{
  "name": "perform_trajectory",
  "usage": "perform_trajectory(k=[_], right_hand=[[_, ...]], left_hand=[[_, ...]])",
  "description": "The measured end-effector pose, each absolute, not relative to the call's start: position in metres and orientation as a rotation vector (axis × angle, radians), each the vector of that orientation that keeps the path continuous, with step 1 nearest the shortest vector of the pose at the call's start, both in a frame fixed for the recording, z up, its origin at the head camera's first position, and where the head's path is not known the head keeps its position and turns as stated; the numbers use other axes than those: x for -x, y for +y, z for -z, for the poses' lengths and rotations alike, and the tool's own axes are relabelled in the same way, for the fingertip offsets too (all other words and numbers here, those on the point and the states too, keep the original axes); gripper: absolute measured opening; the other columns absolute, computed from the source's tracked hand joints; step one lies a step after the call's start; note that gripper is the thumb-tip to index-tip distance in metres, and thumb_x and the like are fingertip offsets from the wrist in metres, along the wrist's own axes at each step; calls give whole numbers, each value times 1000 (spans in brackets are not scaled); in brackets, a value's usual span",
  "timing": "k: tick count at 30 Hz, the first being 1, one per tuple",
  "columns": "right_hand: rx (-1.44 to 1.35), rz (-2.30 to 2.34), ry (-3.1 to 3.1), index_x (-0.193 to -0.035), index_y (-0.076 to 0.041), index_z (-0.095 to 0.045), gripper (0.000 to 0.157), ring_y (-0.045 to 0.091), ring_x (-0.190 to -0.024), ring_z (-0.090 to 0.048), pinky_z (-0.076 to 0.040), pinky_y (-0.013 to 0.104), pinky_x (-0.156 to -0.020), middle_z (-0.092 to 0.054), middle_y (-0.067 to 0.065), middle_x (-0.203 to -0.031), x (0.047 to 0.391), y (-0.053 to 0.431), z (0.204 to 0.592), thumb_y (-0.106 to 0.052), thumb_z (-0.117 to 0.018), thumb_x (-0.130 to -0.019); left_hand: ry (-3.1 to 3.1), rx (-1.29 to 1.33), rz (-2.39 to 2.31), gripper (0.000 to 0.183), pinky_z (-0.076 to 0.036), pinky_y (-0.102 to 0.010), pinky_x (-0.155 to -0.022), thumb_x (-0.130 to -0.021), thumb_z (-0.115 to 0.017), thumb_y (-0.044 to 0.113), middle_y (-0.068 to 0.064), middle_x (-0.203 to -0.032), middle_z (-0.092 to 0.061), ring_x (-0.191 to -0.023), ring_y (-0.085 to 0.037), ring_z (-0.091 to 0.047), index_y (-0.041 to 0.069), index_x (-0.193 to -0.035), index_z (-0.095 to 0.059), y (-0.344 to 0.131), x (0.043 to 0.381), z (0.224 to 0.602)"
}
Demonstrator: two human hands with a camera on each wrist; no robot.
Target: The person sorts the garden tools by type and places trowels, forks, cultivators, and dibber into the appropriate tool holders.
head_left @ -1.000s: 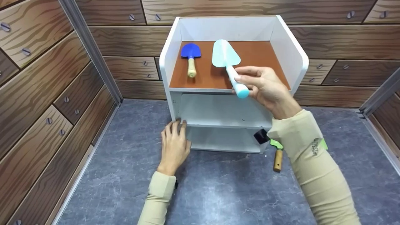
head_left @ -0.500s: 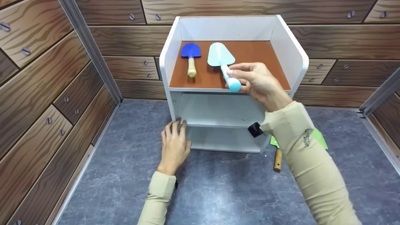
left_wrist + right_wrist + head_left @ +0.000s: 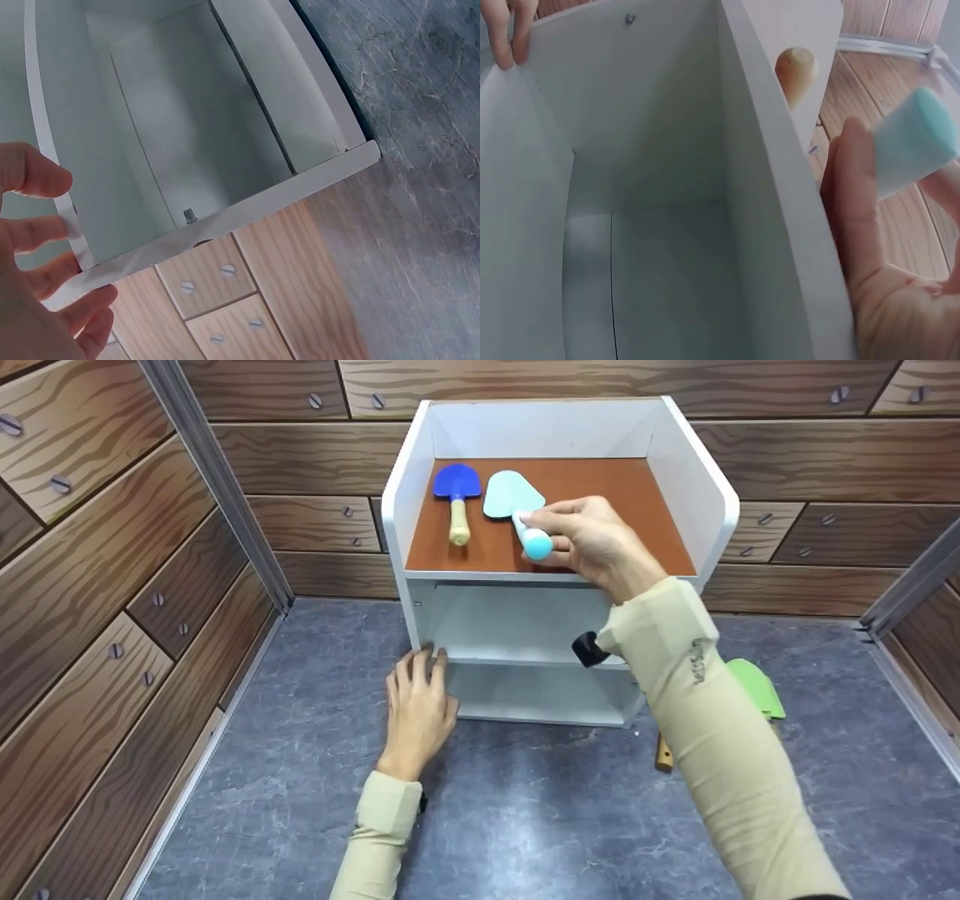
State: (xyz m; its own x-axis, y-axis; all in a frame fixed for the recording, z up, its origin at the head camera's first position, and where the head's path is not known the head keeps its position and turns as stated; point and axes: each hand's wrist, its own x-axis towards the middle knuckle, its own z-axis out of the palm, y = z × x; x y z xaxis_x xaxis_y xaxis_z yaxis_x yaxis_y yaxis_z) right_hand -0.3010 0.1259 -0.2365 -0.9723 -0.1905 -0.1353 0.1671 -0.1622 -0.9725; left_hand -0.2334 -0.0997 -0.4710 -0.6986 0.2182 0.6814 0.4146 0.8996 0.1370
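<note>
A pale turquoise trowel (image 3: 513, 495) is pinched by its white handle in my right hand (image 3: 592, 536), its blade low over the brown top of the white shelf unit (image 3: 727, 510). The handle's turquoise end shows large in the right wrist view. Left of it on that top lies a blue toy shovel (image 3: 457, 484) with a wooden handle pointing toward me. My left hand (image 3: 417, 709) rests with its fingertips at the unit's left front edge, beside the middle shelf (image 3: 525, 662). In the left wrist view its fingers (image 3: 45, 232) lie spread along the shelf's edge.
On the dark grey floor (image 3: 315, 780), right of the unit, lies a green tool (image 3: 757, 686); a wooden handle (image 3: 664, 754) shows beside my right sleeve, which hides part of that area. Wood-patterned walls (image 3: 810, 457) stand behind and on both sides.
My right hand has carried the trowel left and toward the blue shovel, lower over the brown top. More of the green blade on the floor shows now. My left hand has stayed put.
</note>
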Motion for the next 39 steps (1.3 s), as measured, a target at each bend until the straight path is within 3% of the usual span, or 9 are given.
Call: perform_trajectory(k=[11, 17, 23, 27, 35, 39], right_hand=[[-65, 2234, 1912, -133, 10, -56, 47, 12, -57, -62, -59, 25, -66, -56, 13, -110, 321, 111, 234, -7, -72, -92], [-103, 2211, 1987, -132, 11, -56, 48, 11, -54, -56, -59, 24, -64, -53, 12, -111, 326, 106, 232, -7, -73, -92], [-93, 2181, 2078, -129, 12, -57, 45, 11, -59, -60, -59, 25, -66, -55, 13, -111, 330, 105, 236, -8, -72, -92], [-79, 2037, 2230, -123, 8, -60, 38, 10, -61, -58, -59, 24, -65, -56, 10, -103, 329, 106, 235, -16, -70, -95], [-66, 1914, 2273, -130, 7, -55, 41, 12, -51, -60, -59, 27, -57, -57, 9, -85, 317, 125, 229, -22, -61, -101], [-43, 1895, 2255, -131, 6, -51, 44, 16, -54, -65, -59, 29, -57, -61, 10, -87, 308, 136, 225, -25, -59, -102]], left_hand=[[-2378, 446, 371, 61, -43, -54, -92, -78, -76, 8, -24, -133, -54, -121, -44, -48, -5, -135, -58, -104, 233, 470], [-2365, 439, 372, 60, -43, -54, -91, -77, -75, 6, -24, -133, -54, -120, -45, -49, -6, -134, -58, -104, 233, 471], [-2373, 442, 347, 57, -44, -53, -87, -79, -72, 4, -24, -133, -55, -119, -44, -49, -6, -134, -59, -104, 231, 473], [-2374, 443, 355, 57, -44, -53, -89, -79, -72, 5, -23, -134, -54, -120, -44, -49, -5, -134, -58, -102, 231, 473], [-2379, 458, 367, 58, -44, -53, -89, -78, -72, 5, -23, -134, -54, -119, -44, -49, -5, -134, -58, -99, 231, 472], [-2378, 450, 365, 60, -44, -54, -90, -77, -75, 6, -23, -134, -54, -120, -44, -48, -5, -134, -58, -99, 232, 470]])
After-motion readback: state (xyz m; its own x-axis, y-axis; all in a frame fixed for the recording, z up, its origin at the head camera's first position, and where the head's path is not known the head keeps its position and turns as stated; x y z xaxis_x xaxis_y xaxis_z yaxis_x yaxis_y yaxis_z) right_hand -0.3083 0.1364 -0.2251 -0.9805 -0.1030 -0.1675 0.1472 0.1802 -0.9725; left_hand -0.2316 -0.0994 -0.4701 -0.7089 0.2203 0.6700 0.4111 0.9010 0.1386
